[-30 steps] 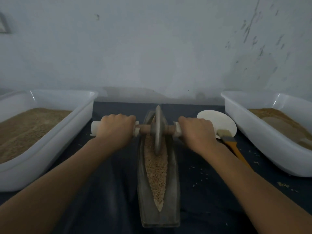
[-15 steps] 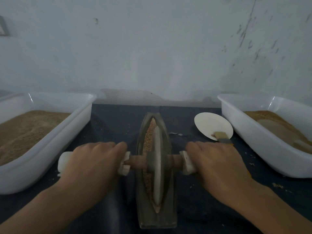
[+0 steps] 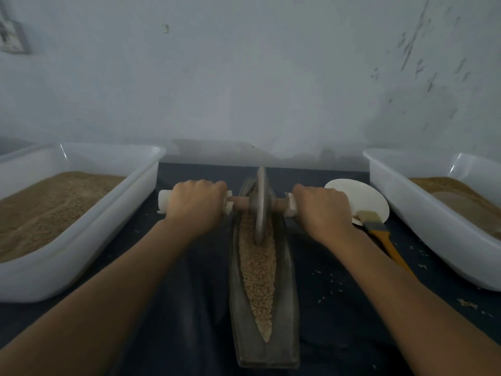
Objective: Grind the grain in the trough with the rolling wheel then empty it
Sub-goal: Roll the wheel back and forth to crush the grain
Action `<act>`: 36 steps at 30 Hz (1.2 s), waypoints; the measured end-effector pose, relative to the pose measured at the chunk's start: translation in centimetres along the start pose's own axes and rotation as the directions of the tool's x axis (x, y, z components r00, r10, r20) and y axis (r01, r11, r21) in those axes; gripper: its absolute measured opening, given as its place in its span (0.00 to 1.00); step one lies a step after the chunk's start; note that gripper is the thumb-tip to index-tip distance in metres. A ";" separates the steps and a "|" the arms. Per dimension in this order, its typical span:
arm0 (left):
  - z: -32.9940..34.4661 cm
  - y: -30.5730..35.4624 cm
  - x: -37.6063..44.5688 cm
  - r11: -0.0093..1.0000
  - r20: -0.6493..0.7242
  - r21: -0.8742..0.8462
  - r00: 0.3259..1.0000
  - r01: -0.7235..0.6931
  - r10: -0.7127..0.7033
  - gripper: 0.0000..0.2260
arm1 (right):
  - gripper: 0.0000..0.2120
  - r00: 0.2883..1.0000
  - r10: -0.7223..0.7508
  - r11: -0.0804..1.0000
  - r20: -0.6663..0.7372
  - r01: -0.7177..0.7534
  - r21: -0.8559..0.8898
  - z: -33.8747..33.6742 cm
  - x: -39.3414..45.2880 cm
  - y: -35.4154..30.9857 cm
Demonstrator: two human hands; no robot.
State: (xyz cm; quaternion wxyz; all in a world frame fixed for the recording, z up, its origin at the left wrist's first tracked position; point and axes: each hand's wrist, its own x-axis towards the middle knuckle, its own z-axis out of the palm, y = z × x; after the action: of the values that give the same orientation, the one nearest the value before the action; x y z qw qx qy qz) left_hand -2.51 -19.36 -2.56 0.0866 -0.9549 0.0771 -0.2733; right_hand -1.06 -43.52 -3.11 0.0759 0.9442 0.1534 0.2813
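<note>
A long, boat-shaped grey trough (image 3: 238, 316) lies lengthwise on the dark table in front of me. Tan grain (image 3: 257, 272) fills its groove. The grey rolling wheel (image 3: 260, 204) stands upright in the groove near the far end, on a wooden axle with white handle ends. My left hand (image 3: 196, 206) grips the left handle and my right hand (image 3: 322, 208) grips the right one. Both arms are stretched forward.
A white tub (image 3: 89, 221) of brown grain stands at the left, another white tub (image 3: 423, 210) with brown grain at the right. A white disc (image 3: 360, 199) and a brush with an orange handle (image 3: 385, 240) lie right of the trough. Loose grains dot the dark cloth.
Half a second ago the wheel was near the trough's near end. Both hands have since pushed it away to the far end, uncovering the grain in the near part of the groove.
</note>
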 end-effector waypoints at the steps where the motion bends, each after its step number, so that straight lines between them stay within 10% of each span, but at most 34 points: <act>1: 0.2 0.0 0.2 1.000 -0.002 0.009 1.000 -0.004 0.004 0.12 | 0.10 1.000 0.002 1.000 -0.010 -0.002 -0.014 0.1 0.0 0.0; 15: -7.2 0.8 -8.4 0.980 0.022 0.045 0.981 -0.193 0.192 0.20 | 0.26 0.983 -0.183 0.975 -0.008 0.182 0.124 -6.8 -10.1 0.1; 18: -5.6 1.3 -6.2 0.993 0.059 0.065 0.994 -0.095 0.091 0.15 | 0.18 0.981 -0.092 0.991 0.169 0.074 0.108 -4.8 -8.3 0.2; 29: 0.9 -0.5 -0.2 0.998 0.054 -0.051 0.998 0.037 -0.034 0.09 | 0.11 0.994 -0.105 0.989 -0.011 0.104 -0.101 -0.5 1.5 0.4; 36: -2.5 0.3 -4.6 0.998 0.173 -0.059 0.985 -0.015 0.025 0.13 | 0.11 0.976 -0.164 0.986 0.146 0.167 -0.005 -5.3 -3.7 -0.6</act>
State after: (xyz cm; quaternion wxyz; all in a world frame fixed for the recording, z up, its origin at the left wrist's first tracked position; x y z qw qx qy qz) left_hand -7.77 -19.09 -2.84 0.0682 -0.9763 0.0869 -0.1860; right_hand -7.09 -43.87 -0.73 0.1181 0.9455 0.2231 0.2059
